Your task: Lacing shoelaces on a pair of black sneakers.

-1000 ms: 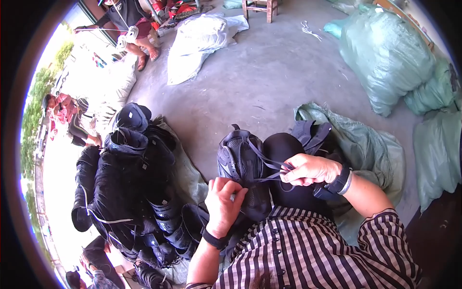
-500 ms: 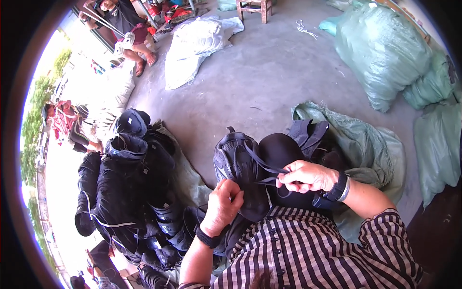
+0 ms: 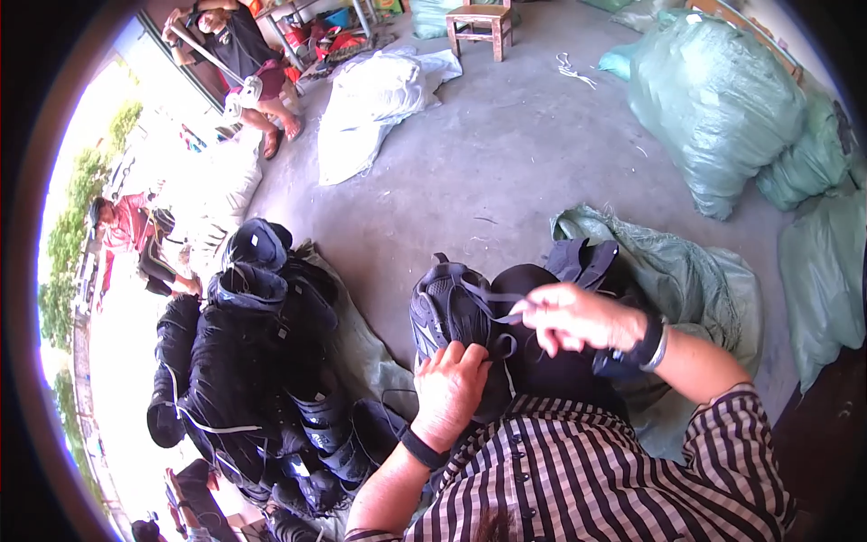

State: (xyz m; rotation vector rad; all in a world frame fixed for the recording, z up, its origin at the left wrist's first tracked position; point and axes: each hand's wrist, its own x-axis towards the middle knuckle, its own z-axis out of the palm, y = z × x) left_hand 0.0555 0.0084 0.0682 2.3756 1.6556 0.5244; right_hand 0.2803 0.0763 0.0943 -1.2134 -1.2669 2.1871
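Note:
A dark grey and black lace-up shoe lies over my lap, its toe pointing away from me. My left hand is closed over the near part of the shoe, fingers curled down; what lies under them is hidden. From the shoe's upper, a flat dark shoelace runs to my right hand, which pinches it above my knee. The right hand is slightly blurred. Between the hands a loose loop of lace stands up.
A large heap of black shoes rises at my left. On my right lie a crumpled green sack and dark pieces. Full green sacks, a white sack and a wooden stool stand farther off. Two people sit at the left.
My left hand has moved right and forward along the shoe, its fingers now spread over it more. My right hand has risen slightly, still drawing the lace.

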